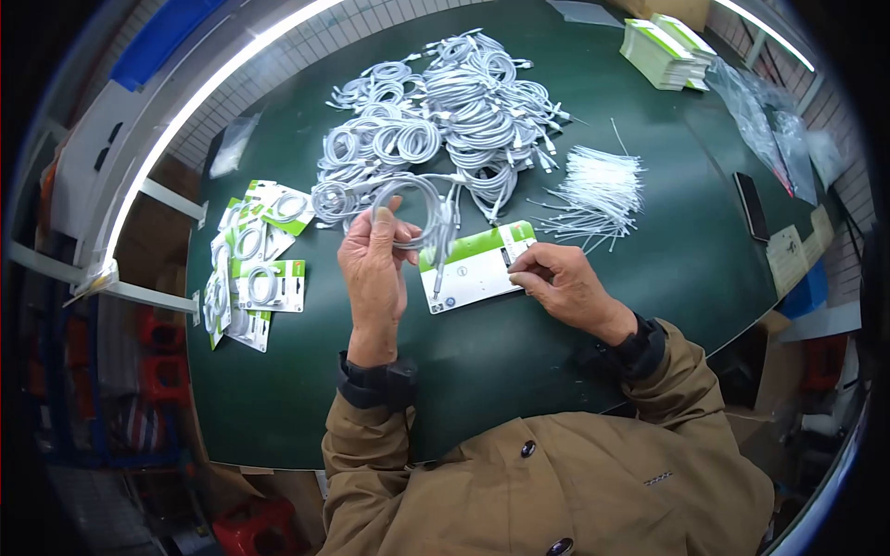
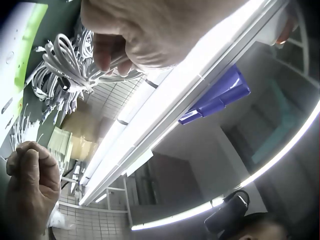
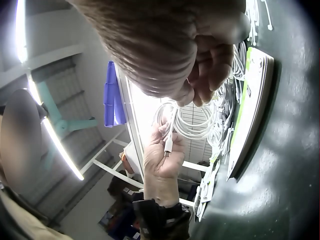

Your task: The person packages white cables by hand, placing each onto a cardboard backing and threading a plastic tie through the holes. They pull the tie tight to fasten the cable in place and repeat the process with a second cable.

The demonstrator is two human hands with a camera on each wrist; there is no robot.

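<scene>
My left hand (image 1: 375,264) grips a coiled light-grey cable (image 1: 428,206) above the table, thumb against the loops. One cable end hangs down with its connector (image 3: 168,145) showing in the right wrist view. Close over the right side of a stack of white and green packaging cards (image 1: 471,280) is my right hand (image 1: 567,285). Its fingers are curled, the thumb drawn up against them; I cannot tell whether something thin is between the tips. A heap of similar coiled cables (image 1: 482,102) lies just beyond both hands.
Loose white cable ties (image 1: 603,190) lie right of the heap. Packaged cables on cards (image 1: 264,285) are piled at the left. At the back right stand stacks of cards (image 1: 654,57); a phone (image 1: 751,206) and plastic bags (image 1: 765,130) lie along the right edge.
</scene>
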